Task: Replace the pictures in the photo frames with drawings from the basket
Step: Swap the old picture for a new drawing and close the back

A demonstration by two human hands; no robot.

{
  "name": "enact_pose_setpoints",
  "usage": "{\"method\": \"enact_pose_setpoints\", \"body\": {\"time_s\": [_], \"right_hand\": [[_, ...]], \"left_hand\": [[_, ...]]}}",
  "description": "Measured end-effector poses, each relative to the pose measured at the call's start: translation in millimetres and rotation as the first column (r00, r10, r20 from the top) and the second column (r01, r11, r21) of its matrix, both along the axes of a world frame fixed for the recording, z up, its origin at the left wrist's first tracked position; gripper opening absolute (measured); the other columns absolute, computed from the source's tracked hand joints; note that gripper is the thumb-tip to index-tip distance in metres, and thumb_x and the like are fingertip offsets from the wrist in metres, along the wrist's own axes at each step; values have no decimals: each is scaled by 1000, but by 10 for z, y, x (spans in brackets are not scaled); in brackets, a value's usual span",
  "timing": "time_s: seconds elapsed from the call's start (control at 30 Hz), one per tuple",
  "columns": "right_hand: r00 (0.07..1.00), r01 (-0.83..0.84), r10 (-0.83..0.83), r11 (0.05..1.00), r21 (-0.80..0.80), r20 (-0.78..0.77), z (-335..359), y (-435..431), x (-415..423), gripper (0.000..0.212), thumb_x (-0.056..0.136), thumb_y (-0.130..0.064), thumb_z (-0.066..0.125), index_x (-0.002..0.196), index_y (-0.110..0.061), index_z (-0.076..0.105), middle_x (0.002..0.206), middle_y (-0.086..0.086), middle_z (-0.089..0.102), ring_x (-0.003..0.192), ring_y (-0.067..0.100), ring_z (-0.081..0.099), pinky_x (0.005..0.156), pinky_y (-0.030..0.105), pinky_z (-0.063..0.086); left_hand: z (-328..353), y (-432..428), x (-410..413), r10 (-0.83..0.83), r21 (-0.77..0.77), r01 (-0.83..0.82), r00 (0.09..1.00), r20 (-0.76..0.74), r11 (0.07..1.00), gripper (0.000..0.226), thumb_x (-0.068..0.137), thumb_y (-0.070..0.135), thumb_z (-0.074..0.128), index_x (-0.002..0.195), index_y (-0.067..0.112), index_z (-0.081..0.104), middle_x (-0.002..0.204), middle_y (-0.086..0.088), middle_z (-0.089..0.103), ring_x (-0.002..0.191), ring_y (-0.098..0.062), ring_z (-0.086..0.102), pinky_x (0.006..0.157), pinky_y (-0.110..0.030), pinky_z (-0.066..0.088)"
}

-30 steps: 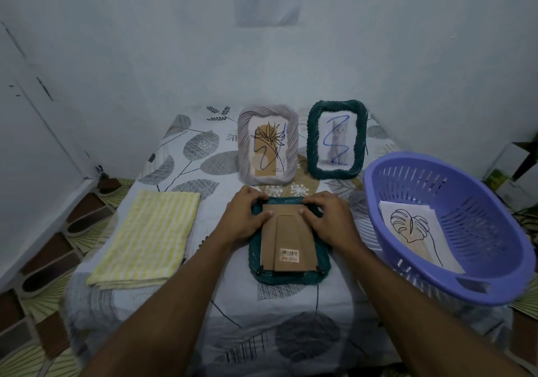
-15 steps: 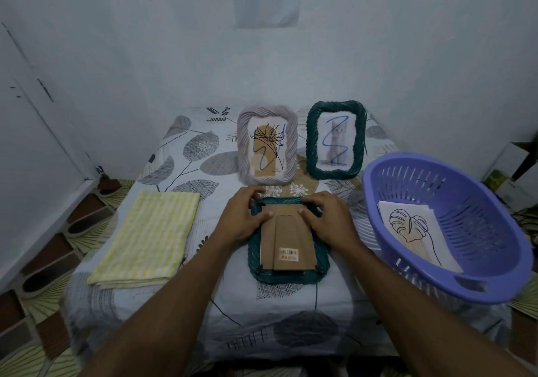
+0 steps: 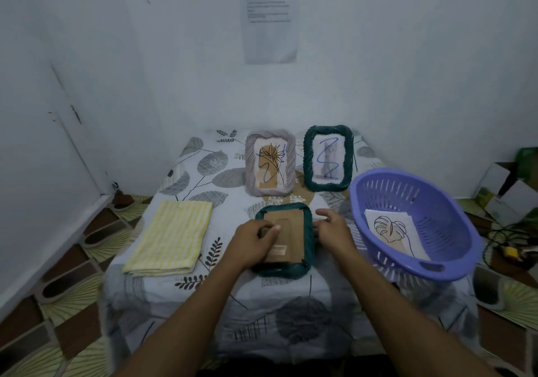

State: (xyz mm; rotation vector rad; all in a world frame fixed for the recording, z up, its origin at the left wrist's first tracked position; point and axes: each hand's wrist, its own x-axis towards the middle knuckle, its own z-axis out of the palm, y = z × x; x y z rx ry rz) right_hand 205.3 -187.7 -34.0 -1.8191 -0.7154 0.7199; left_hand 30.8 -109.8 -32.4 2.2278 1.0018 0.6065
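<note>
Near table edge, green frame (image 3: 283, 238) face down; left hand (image 3: 256, 239) pinches backing board (image 3: 286, 235), right hand (image 3: 332, 232) loose, empty beside rim. Next: lift backing out.

Purple basket (image 3: 454, 202), yellow-striped cloth (image 3: 170, 237), two dark green frames (image 3: 327, 158), grey leaf-print tablecloth (image 3: 203, 167)

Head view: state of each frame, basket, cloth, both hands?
Face-down green frame: flat, back panel on.
Grey frame: upright, picture in.
Upright green frame: picture in.
Basket: tilted, holds drawings.
Cloth: folded flat.
Left hand: on the back panel.
Right hand: at frame's right edge, fingers open.
</note>
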Motion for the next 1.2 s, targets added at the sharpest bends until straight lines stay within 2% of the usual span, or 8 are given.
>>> {"method": "enact_pose_setpoints", "body": {"time_s": [0.07,0.17,0.27,0.4,0.6,0.83,1.0,1.2], "right_hand": [[945,51,-5,990,133,-327,152,-67,-67,33,96,3,34,124,-9,48,105,15,63,76,24,60,61,33,50],[903,12,75,980,199,-422,366,-180,-157,26,101,-3,33,118,-4,52,104,13,65,85,24,66,63,30,54],[865,25,107,966,256,-491,435,-198,-189,30,102,-6,32,121,-5,55,110,15,68,97,27,68,75,35,57],[856,-51,197,953,300,-479,477,-200,-158,32,101,-6,35,124,-17,54,110,8,73,108,22,65,96,45,49],[914,-126,223,950,284,-339,510,-203,-186,26,93,-14,58,118,-20,60,109,6,73,107,20,63,95,43,47],[982,-27,75,966,258,-175,382,-116,-294,27,90,-20,66,116,-22,61,114,3,60,101,18,58,79,37,51],[892,-50,165,961,271,-420,322,-70,-409,26,93,-6,59,117,-17,57,106,11,68,91,27,65,70,38,57],[909,-49,166,954,296,-382,243,53,-376,35,92,-2,60,124,-16,57,110,14,71,95,30,68,75,40,57]], "left_hand": [[98,-84,-29,-6,-103,5,1000,-1,995,41,96,50,44,115,23,66,117,0,65,100,-13,56,84,-24,39],[306,-182,15,-29,-167,24,999,-33,986,51,93,63,31,84,25,64,93,0,65,83,-17,56,69,-26,40],[502,-252,88,-30,-205,26,999,-17,978,55,90,65,40,103,20,68,96,1,61,87,-16,57,69,-25,39],[565,-257,93,62,-205,-54,998,31,977,43,83,46,67,113,16,65,107,3,64,96,-14,60,80,-26,44],[733,-212,-74,125,-82,-112,976,180,990,21,95,15,49,77,16,60,63,7,54,56,-9,46,48,-19,31],[531,-94,-238,293,-415,-73,816,497,907,20,94,8,45,76,2,53,67,-12,43,61,-20,36,57,-31,28],[401,-142,-281,448,-647,88,651,613,758,27,96,6,41,73,11,55,61,-6,62,57,-23,53,55,-29,40],[167,176,-535,244,-285,-146,905,348,947,26,100,16,44,110,9,68,110,-8,69,97,-21,63,89,-34,48]]}}
